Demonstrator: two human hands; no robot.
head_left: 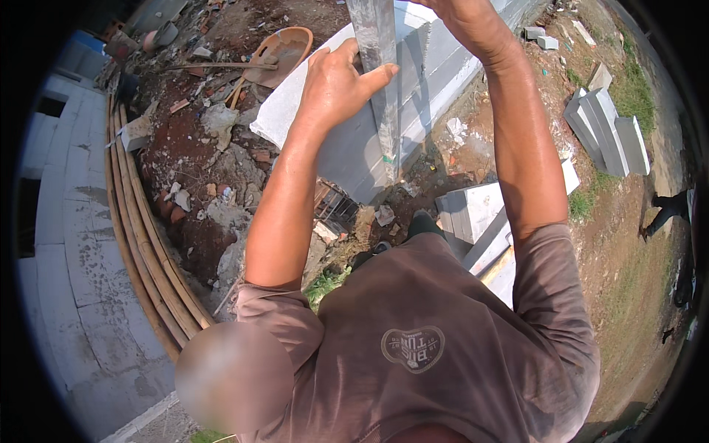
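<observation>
A long, grey, mortar-smeared straight bar stands upright along the end of a wall of light grey blocks. My left hand grips the bar from its left side, with the thumb laid across its face. The fingertips are partly hidden at the bar's edge. Up at the top edge of the view, my right hand reaches over the wall near the bar. Its fingers are cut off by the frame, so what they hold is hidden.
An orange mortar basin with a wooden handle lies beyond my left hand. Bamboo poles run along a block wall at left. Loose blocks sit by my legs, and more blocks lie at right. Rubble covers the ground; another person stands far right.
</observation>
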